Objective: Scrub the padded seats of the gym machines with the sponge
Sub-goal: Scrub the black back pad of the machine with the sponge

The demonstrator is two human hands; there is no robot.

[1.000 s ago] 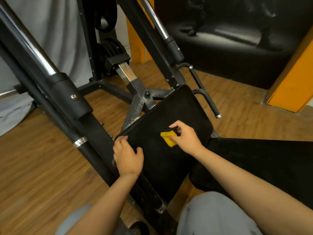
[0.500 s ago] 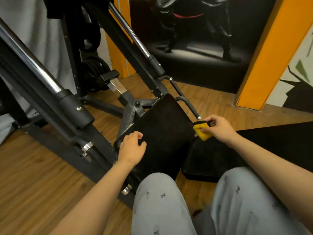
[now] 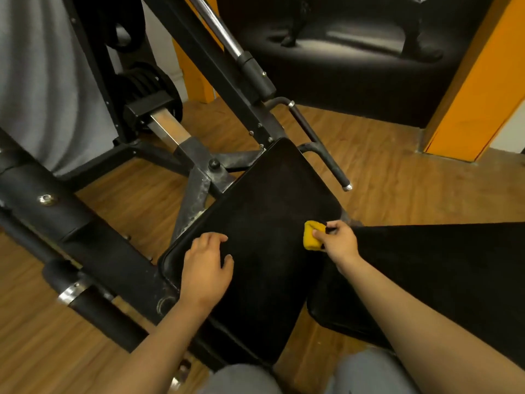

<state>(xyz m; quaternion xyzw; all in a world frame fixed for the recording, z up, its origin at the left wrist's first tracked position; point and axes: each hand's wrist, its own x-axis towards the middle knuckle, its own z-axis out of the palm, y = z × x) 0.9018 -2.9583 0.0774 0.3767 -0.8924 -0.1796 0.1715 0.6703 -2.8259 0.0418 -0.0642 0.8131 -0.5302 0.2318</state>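
A black padded seat (image 3: 264, 211) of a gym machine slopes up in the middle of the head view. My right hand (image 3: 338, 241) grips a yellow sponge (image 3: 311, 238) with a dark scouring side against the seat's right edge. On the seat's left part, near its lower left corner, my left hand (image 3: 206, 264) rests with fingers loosely spread. A second black pad (image 3: 443, 274) lies to the right, under my right forearm.
Black steel frame bars and a chrome rail (image 3: 218, 32) run diagonally on the left. A handle bar (image 3: 321, 149) sticks out beside the seat's top right. Weight plates (image 3: 145, 83) sit behind. An orange pillar (image 3: 477, 89) stands at right on the wooden floor. My knees are at the bottom.
My right hand went with the sponge from mid-seat out past the right edge, then came back onto the edge. My left hand shifted slightly inward from the seat's left rim.
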